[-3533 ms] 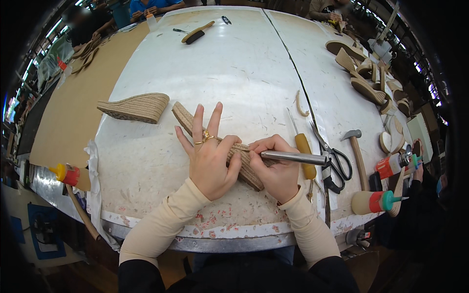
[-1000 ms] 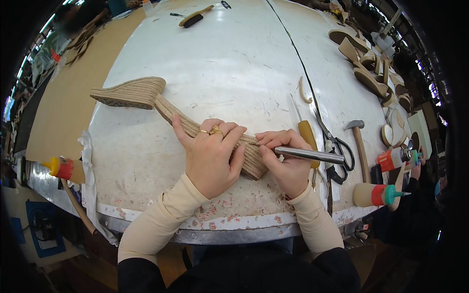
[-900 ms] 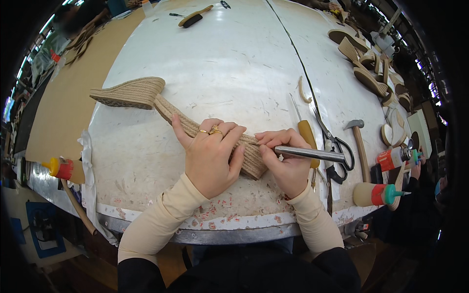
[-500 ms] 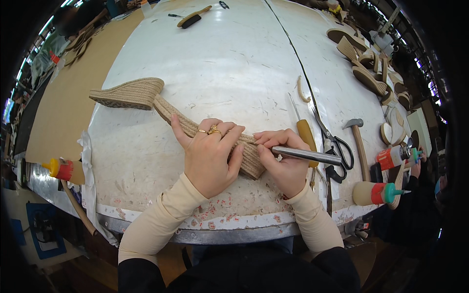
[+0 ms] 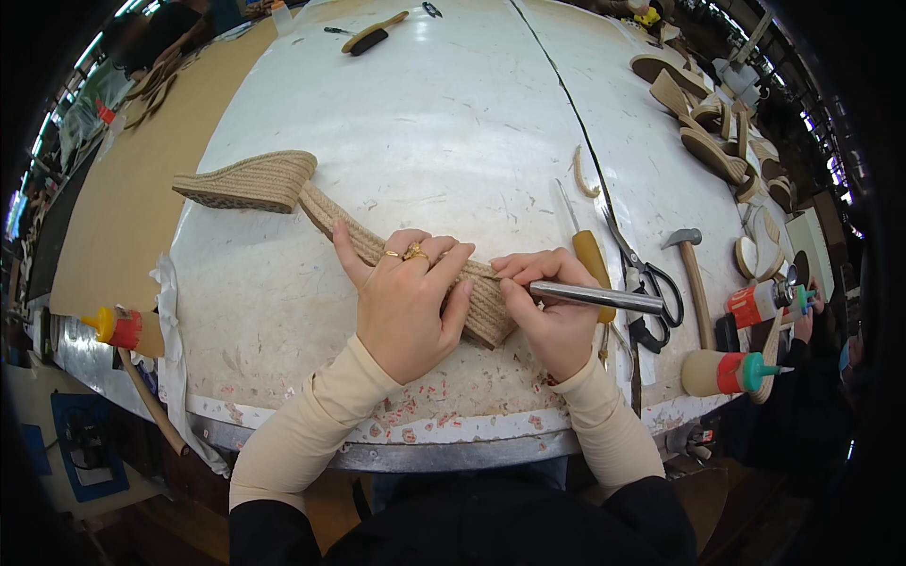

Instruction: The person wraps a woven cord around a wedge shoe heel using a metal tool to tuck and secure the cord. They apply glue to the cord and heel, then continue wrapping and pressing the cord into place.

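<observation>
A rope-wrapped wedge sole (image 5: 491, 323) lies slantwise on the white table before me, its thick heel end toward my right hand. My left hand (image 5: 404, 307) grips it from above, index finger stretched along the thinner end. Closed round a slim metal tool with a round steel handle (image 5: 604, 298), my right hand (image 5: 557, 325) brings the tool's front end to the sole's upper edge. Fingers cover the tool's tip, so its kind is hidden. Another wedge sole (image 5: 250, 181) rests on its side at the left, by the held sole's thin end.
Right of my hands lie a yellow-handled awl (image 5: 590, 257), black scissors (image 5: 649, 288) and a hammer (image 5: 696, 283). Glue bottles stand near both sides, one green-capped (image 5: 713, 374), one yellow-capped (image 5: 132, 332). Several wedge soles (image 5: 713, 156) pile up far right; a brush (image 5: 373, 36) lies at the back.
The steel handle has shifted very slightly to the right. Both hands and the held sole stay almost in place.
</observation>
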The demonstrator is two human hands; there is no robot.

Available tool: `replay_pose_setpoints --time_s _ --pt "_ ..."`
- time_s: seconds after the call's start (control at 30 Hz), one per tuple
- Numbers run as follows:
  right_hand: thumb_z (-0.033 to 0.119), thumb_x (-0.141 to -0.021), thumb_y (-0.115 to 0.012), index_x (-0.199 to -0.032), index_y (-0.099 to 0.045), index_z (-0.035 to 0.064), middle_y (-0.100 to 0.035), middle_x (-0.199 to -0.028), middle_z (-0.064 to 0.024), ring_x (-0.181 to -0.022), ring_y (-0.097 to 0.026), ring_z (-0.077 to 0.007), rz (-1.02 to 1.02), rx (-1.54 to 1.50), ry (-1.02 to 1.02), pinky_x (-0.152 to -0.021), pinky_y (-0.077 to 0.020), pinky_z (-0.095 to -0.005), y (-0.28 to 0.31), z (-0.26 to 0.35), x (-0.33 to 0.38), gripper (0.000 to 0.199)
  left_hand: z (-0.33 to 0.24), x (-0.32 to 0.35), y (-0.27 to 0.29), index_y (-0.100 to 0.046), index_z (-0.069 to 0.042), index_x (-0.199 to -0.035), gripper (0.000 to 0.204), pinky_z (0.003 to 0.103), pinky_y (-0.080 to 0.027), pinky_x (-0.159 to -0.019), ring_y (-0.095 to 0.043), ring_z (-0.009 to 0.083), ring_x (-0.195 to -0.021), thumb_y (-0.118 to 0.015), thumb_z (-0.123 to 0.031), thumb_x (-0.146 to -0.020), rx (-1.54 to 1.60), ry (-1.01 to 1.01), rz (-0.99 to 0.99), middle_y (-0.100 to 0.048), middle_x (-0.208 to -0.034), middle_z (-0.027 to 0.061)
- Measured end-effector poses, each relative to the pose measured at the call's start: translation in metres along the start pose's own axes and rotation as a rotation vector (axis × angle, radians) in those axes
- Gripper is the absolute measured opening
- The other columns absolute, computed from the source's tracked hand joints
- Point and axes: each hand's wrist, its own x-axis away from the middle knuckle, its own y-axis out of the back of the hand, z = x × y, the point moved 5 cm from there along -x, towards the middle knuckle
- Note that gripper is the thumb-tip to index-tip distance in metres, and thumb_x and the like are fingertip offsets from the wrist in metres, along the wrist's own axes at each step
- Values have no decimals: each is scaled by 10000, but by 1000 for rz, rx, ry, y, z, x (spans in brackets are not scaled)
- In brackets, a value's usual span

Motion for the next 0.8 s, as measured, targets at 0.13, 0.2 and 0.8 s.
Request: replay_pose_setpoints --time_s 0.13,0.2,0.8 --pt "-92 -758 -618 -767 -552 -34 -669 -836 -150 -845 -670 -197 -13 13 28 -765 -539 -292 0 0 -1 89 0 0 0 -660 -111 -1067 253 700 45 -1053 -570 215 -1055 -604 -224 -848 -10 2 1 -655 -1014 -3" --pt "-95 -751 -610 -752 -541 -32 -660 -821 -146 -843 -670 -200 -14 3 37 -759 -537 -293 0 -1 -1 93 0 0 0 -660 -111 -1071 255 701 45 -1053 -570 212 -1052 -605 -222 -849 -9 5 8 -656 -1009 -6" --pt "-68 -755 -658 -749 -562 -14 -660 -852 -132 -916 -665 -230 122 60 46 -813 -531 -325 -2 -4 -4 110 3 1 0 -651 -114 -1119 508 722 39 -1028 -537 237 -1100 -693 -492 -782 8 -24 88 -630 -1091 15"
